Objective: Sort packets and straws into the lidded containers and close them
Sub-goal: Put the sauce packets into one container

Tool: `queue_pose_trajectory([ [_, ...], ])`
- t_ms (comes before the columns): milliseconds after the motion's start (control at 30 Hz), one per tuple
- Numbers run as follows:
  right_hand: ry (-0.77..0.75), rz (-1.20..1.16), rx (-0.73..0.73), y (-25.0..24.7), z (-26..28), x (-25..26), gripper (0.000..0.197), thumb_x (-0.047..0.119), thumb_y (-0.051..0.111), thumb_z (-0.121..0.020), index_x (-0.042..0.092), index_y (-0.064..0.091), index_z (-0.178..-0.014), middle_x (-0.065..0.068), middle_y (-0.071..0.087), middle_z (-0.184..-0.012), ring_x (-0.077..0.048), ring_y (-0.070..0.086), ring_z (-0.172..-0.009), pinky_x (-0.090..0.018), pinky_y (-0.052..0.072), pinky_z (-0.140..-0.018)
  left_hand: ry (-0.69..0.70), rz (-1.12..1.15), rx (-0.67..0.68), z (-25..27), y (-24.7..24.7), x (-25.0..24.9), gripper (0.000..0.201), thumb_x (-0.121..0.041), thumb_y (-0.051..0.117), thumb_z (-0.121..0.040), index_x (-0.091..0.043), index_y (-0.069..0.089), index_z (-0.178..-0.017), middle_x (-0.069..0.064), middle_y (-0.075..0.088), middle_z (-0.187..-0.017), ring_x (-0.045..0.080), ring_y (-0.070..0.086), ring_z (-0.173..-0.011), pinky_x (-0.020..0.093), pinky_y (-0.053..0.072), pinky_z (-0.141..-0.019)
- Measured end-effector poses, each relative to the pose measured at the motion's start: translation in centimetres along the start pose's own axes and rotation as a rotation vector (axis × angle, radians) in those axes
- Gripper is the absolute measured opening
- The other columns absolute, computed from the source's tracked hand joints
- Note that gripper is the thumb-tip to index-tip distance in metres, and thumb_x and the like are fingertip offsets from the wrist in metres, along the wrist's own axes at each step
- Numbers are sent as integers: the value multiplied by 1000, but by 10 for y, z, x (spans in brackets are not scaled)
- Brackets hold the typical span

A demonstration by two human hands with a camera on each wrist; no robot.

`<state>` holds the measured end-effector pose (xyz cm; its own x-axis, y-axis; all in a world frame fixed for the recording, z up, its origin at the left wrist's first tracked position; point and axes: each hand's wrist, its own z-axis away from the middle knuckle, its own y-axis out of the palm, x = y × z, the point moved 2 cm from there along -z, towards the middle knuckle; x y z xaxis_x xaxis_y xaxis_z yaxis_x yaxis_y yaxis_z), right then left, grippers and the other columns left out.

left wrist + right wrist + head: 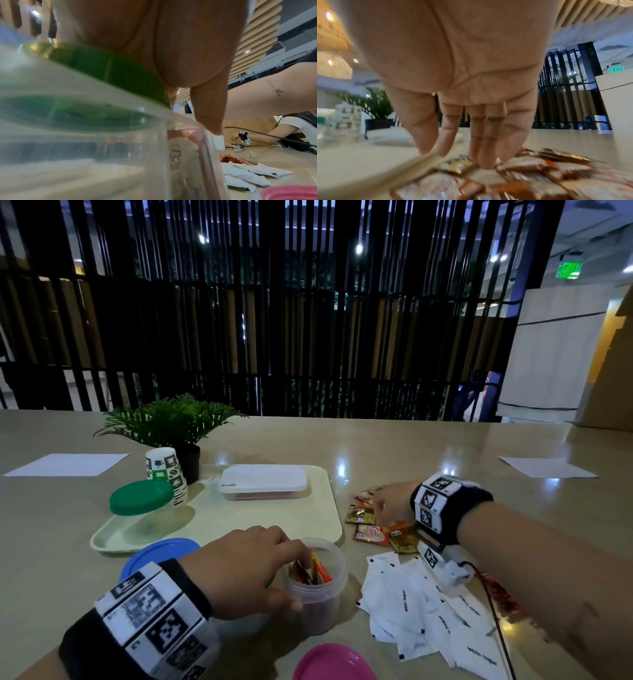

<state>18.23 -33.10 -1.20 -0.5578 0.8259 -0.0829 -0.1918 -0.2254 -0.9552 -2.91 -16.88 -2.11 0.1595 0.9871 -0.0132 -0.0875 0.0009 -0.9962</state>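
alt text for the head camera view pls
The left hand reaches into an open clear jar holding coffee packets, while the right hand touches loose packets on the table. White sugar sachets, a tray and coloured lids surround them.

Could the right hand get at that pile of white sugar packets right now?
Probably yes. The white sugar packets lie loose on the table just below the right hand, which rests its fingers on the coloured packets beside them. Nothing covers the pile.
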Motion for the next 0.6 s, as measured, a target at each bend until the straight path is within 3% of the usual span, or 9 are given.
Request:
queue_pose_trajectory([
  [100, 30, -6, 53, 18, -20, -5, 34, 30, 67, -85, 12, 64, -114, -2, 63, -119, -20, 58, -104, -31, 48, -84, -2, 9, 9, 0, 0, 1, 51, -63, 53, -87, -51, 34, -133, -13, 40, -138, 9, 39, -121, 30, 35, -103],
  [233, 59, 40, 46, 29, -45, -11, 61, 57, 71, -67, 11, 66, -106, -2, 66, -100, -21, 62, -86, -32, 51, -74, -8, 21, 29, -1, 0, 2, 51, -63, 53, -87, -51, 33, -133, -14, 39, -139, 9, 38, -122, 31, 36, -104],
  [333, 76, 39, 60, 33, -59, -20, 67, 63, 72, -61, 14, 65, -106, -1, 67, -102, -21, 64, -90, -33, 55, -79, -12, 24, 35, -2, 0, 2, 51, -62, 54, -87, -51, 33, -133, -14, 39, -140, 9, 38, -123, 30, 36, -104],
  [400, 85, 6, 79, 32, -57, -21, 67, 62, 74, -62, 14, 65, -107, -3, 66, -104, -18, 63, -87, -29, 53, -69, -9, 15, 32, -2, 0, 2, 52, -63, 53, -87, -51, 33, -133, -13, 39, -139, 9, 39, -122, 32, 36, -104],
  [467, 85, -5, 91, 32, -49, -17, 55, 55, 74, -71, 10, 63, -102, -3, 63, -101, -17, 57, -83, -25, 44, -60, -12, 17, 38, -3, 1, 3, 52, -64, 53, -87, -51, 33, -133, -13, 39, -140, 10, 38, -123, 32, 36, -105],
  [533, 75, 13, 64, 32, -44, -13, 42, 46, 74, -76, 12, 60, -97, -4, 60, -97, -18, 53, -84, -27, 41, -63, -16, 17, 47, -3, 1, 3, 53, -64, 53, -86, -50, 32, -134, -12, 39, -140, 10, 38, -123, 33, 35, -105],
  [600, 57, 10, 45, 36, -46, -14, 47, 42, 75, -77, 7, 63, -106, -3, 63, -106, -20, 58, -93, -29, 47, -73, -15, 15, 45, -3, 1, 3, 54, -64, 53, -86, -50, 32, -134, -12, 39, -140, 10, 38, -123, 32, 35, -104],
])
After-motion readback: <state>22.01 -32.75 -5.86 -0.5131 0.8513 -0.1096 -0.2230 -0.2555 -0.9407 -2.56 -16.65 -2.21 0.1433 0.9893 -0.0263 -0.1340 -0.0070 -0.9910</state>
